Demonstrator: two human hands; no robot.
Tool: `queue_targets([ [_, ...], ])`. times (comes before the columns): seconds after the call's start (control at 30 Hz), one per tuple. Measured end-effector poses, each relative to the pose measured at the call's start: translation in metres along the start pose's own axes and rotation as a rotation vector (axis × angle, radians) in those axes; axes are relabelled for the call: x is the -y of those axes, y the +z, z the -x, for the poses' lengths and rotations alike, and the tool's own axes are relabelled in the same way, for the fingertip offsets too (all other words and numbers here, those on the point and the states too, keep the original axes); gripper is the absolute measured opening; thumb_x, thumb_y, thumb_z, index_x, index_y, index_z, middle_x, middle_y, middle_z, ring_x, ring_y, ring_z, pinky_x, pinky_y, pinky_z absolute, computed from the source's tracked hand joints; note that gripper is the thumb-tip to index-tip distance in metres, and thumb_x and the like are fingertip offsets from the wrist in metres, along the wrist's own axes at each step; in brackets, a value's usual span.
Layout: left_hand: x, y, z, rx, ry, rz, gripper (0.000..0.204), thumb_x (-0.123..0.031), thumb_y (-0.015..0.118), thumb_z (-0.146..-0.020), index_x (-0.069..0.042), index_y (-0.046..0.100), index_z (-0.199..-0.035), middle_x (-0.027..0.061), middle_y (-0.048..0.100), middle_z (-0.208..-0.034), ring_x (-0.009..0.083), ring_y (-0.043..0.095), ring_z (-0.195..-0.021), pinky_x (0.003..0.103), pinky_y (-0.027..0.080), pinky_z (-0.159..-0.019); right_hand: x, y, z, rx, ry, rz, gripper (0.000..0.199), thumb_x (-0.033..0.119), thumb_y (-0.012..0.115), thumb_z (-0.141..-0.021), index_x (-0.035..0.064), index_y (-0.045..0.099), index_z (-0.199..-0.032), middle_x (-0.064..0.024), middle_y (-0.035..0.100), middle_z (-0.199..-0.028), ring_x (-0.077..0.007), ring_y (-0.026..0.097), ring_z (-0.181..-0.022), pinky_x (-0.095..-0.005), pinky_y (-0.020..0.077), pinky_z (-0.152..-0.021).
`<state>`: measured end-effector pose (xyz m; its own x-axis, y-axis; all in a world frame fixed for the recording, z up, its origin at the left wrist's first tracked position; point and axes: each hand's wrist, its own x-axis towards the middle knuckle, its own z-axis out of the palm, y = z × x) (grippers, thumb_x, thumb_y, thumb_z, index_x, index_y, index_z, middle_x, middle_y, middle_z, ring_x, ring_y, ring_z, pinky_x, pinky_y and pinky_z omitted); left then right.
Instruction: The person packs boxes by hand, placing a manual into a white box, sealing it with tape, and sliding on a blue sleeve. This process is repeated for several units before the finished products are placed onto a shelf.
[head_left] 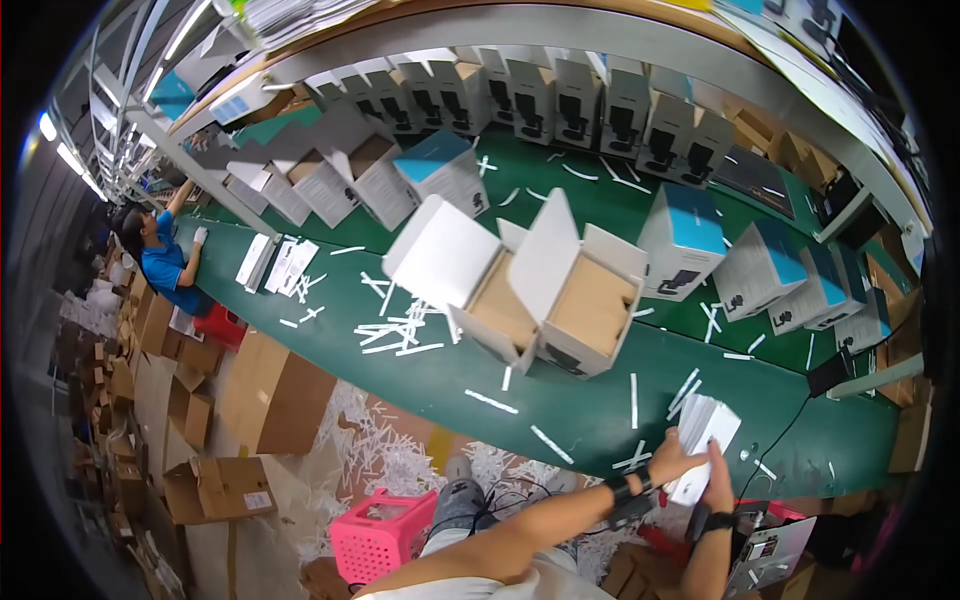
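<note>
Both hands grip a white stack of leaflets (703,440) at the near edge of the green conveyor belt (560,400), the left hand (672,462) seemingly peeling off the top sheet, the right hand (718,488) steadying it, beside two open cartons (545,300).

Stack of white leaflets (705,440) partly covered by both hands; far co-worker (160,255) small, blurred; boxes' print too small.
</note>
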<state>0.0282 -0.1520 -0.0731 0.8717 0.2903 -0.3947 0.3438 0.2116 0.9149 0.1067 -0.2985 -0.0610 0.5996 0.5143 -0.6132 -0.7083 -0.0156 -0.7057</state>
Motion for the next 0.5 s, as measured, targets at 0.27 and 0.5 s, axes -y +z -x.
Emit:
queue_targets([
  [0.27, 0.051, -0.277, 0.208, -0.065, 0.116, 0.068, 0.120, -0.034, 0.088, -0.076, -0.003, 0.005, -0.158, 0.0220, 0.045, -0.137, 0.0295, 0.057, -0.117, 0.040, 0.048, -0.101, -0.181, 0.237, 0.071, 0.221, 0.095, 0.091, 0.058, 0.010, 0.066, -0.087, -0.0018, 0.047, -0.141, -0.0111, 0.059, -0.133, -0.0250, 0.058, -0.122, -0.0368, 0.0464, -0.103],
  [0.5, 0.075, -0.524, 0.355, -0.372, -0.126, 0.635, 0.066, -0.021, 0.061, -0.100, -0.005, 0.025, -0.153, 0.0095, 0.059, -0.121, 0.0182, 0.059, -0.111, 0.033, 0.048, -0.097, -0.258, 0.498, 0.017, 0.401, 0.311, 0.052, 0.052, 0.020, 0.058, -0.097, -0.0083, 0.045, -0.139, -0.0187, 0.061, -0.132, -0.0319, 0.061, -0.120, -0.0437, 0.0451, -0.109],
])
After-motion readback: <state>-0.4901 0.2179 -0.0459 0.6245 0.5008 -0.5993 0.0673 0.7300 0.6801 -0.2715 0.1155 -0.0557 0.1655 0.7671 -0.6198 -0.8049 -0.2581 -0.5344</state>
